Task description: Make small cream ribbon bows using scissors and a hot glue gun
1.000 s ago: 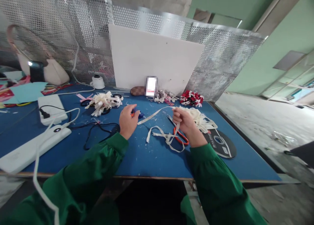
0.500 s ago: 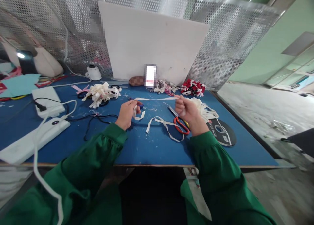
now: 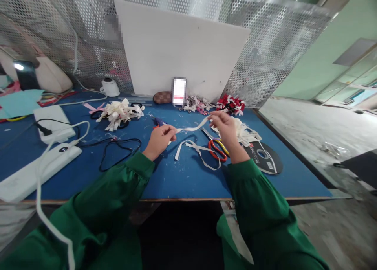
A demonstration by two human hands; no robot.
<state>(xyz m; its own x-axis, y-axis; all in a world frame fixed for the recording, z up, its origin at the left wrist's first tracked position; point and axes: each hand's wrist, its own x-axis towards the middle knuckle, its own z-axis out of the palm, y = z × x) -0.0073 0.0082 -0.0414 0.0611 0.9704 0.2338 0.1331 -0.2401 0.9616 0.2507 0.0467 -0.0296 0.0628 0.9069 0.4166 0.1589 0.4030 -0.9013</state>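
Observation:
A cream ribbon point(image 3: 191, 129) runs slackly between my two hands above the blue table. My left hand point(image 3: 160, 139) pinches one end between thumb and fingers. The other end is held at the fingertips of my right hand point(image 3: 223, 126). On the table below lies another length of cream ribbon point(image 3: 203, 156), looped and crossing itself. Scissors with red and yellow handles point(image 3: 217, 150) rest beside it, under my right hand. Behind my left hand is a blue glue gun point(image 3: 159, 122), partly covered. A pile of cream ribbon pieces point(image 3: 243, 130) sits right of my right hand.
Cream bows point(image 3: 120, 112) are heaped at the left rear, red bows point(image 3: 231, 104) at the right rear. A lit phone point(image 3: 179, 91) leans on a white board point(image 3: 182, 46). A white power strip point(image 3: 41, 169) with cords lies left. A black reel disc point(image 3: 263, 157) lies right.
The ribbon between my hands has gone from taut to slack and curved. My left hand has moved right and slightly toward me, uncovering more of the glue gun. My right hand's fingers have loosened somewhat.

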